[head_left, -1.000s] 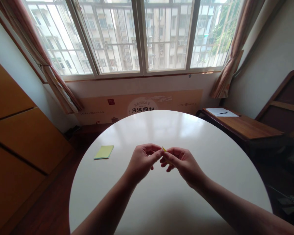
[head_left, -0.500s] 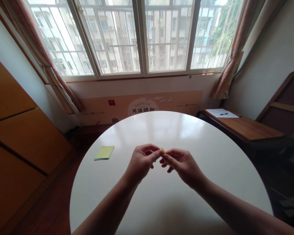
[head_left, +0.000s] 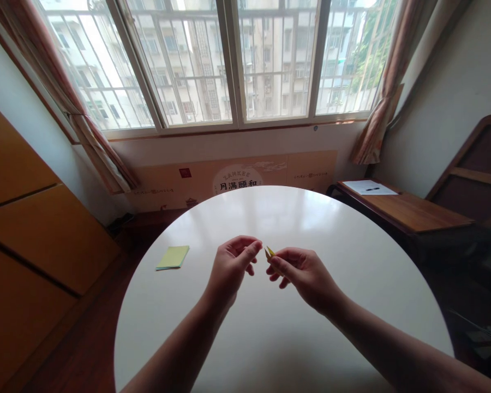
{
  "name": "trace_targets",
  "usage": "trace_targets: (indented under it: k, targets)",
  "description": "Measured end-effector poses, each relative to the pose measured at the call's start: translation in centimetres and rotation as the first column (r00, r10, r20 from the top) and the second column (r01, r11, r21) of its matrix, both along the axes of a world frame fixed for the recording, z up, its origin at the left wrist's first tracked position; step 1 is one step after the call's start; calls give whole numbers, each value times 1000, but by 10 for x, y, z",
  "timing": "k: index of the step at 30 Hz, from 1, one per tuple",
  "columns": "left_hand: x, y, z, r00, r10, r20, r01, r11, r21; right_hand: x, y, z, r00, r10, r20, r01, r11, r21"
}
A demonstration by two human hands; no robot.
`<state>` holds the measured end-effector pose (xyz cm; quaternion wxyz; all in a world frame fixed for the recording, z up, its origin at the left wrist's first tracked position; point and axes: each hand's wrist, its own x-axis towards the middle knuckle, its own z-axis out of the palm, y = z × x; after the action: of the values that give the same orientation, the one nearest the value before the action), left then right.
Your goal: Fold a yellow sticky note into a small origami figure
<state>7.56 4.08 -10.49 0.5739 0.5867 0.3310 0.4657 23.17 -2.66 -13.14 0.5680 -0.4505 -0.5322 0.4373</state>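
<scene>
A small folded piece of yellow paper (head_left: 269, 252) with two pointed tips is pinched between the thumb and index finger of my right hand (head_left: 297, 268). Just left of it, my left hand (head_left: 234, 265) has thumb and index fingertip pressed together, apart from the paper, and nothing shows between them. Both hands hover over the middle of the round white table (head_left: 253, 344). On the table's left side lies a pad of yellow-green sticky notes (head_left: 173, 256), with a bluish layer at its lower edge.
To the right, beyond the table's rim, a wooden side table (head_left: 425, 210) bears a white sheet (head_left: 366, 188) with a dark pen on it. A folded wooden chair-like frame (head_left: 474, 169) leans behind it. Orange-brown cabinets (head_left: 45, 234) stand at the left, and a barred window is ahead.
My left hand has let go of the folded yellow paper and moved slightly left and up. More of the paper's two tips now shows in my right hand, which stays in nearly the same place.
</scene>
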Motion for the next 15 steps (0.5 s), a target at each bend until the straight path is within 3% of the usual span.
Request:
trace_targets:
  k: [6,15]
  targets:
    - [-4,3,1,954,-232,-188,239,971,12,0,2,0,1000,3,24,-3,1000,10]
    - [-5,5,1,955,-211,-207,222,974,33,1,3,-2,998,64,4,-64,998,-16]
